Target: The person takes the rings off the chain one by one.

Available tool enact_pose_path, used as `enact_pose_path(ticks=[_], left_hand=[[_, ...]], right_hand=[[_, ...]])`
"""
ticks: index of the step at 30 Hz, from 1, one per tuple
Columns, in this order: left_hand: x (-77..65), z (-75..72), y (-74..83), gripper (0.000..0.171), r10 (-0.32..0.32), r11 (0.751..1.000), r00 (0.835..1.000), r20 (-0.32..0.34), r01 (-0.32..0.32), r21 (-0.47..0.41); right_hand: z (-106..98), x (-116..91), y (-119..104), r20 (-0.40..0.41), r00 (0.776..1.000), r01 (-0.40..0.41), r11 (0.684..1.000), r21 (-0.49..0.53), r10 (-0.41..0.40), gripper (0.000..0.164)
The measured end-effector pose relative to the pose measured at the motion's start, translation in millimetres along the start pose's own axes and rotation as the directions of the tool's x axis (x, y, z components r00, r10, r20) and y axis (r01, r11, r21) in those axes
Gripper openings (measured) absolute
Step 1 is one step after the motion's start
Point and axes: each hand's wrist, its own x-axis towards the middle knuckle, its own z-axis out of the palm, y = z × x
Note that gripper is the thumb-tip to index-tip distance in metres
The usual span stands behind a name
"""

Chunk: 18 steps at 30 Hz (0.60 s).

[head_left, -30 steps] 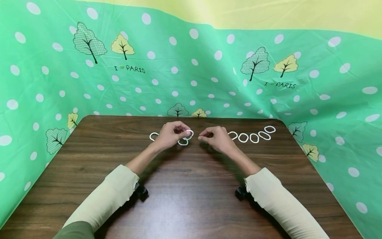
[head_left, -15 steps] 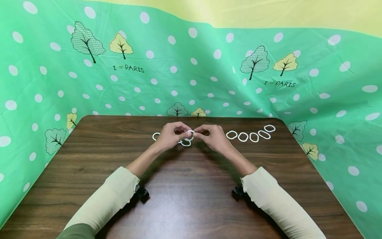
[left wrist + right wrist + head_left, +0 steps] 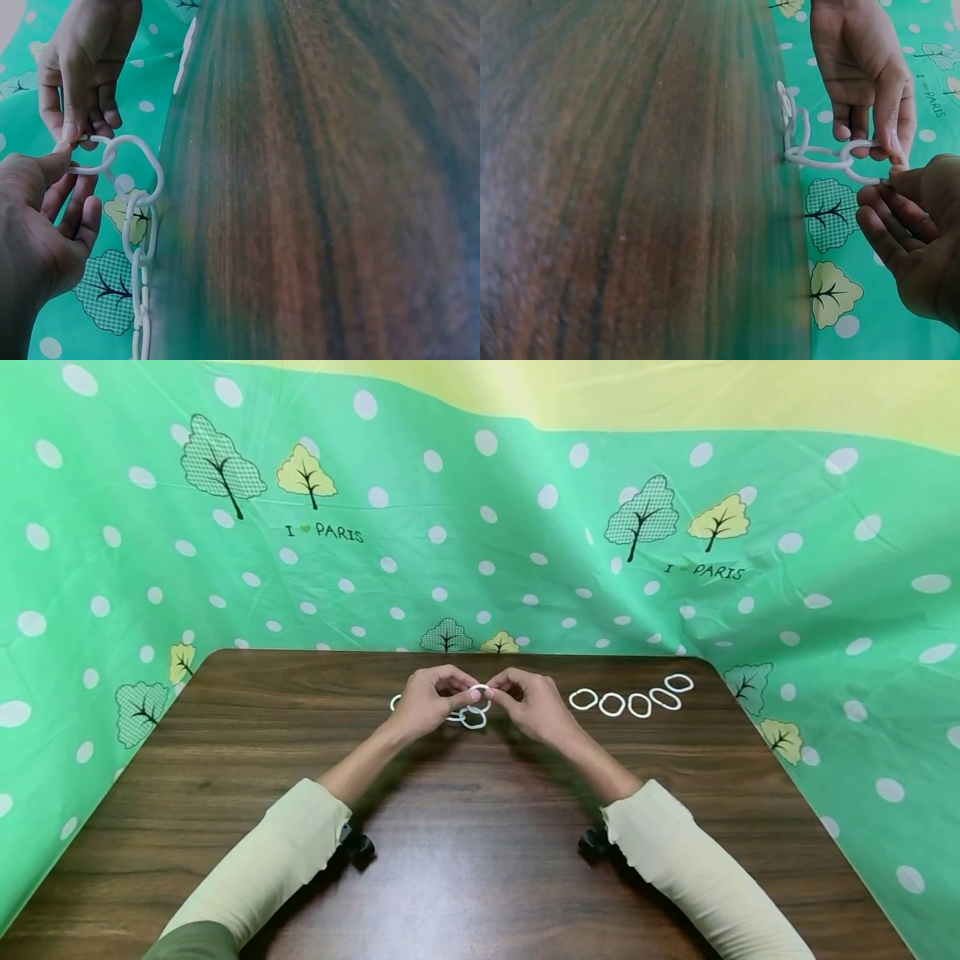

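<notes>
A white plastic chain link [image 3: 88, 171] is held up between both hands near the far side of the table. My left hand [image 3: 426, 702] pinches one side of it with thumb and fingertips. The opposite side is pinched by my right hand [image 3: 534, 703], and the fingertips of both hands nearly meet. Through this link passes another in a white chain [image 3: 140, 259], which hangs down and runs leftward behind my left hand. In the head view, that hand covers the chain's middle part. Fingertips hide the held link's ends.
Several loose white links [image 3: 640, 717] lie in a row on the table to the right of my right hand. The dark wood table [image 3: 480, 843] ends at its far edge against a green dotted cloth [image 3: 525, 585].
My right hand has moved left from beside the loose links and now pinches the link in my left hand. The hanging chain has shifted slightly right.
</notes>
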Motion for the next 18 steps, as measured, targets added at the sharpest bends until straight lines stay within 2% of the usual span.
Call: enact_pose_path(ticks=[6, 18], left_hand=[[-0.1, 0.1, -1.6, 0.014, -0.005, 0.999, 1.0, 0.001, 0.005, 0.035], [1.2, -1.9, -6.8, 0.018, -0.001, 0.999, 0.999, 0.048, -0.002, 0.05]], right_hand=[[2.8, 0.2, 0.7, -0.008, 1.0, -0.006, 1.0, 0.003, 0.006, 0.01], [2.6, -0.7, 0.3, -0.003, 1.0, -0.011, 1.0, -0.008, 0.011, 0.009]])
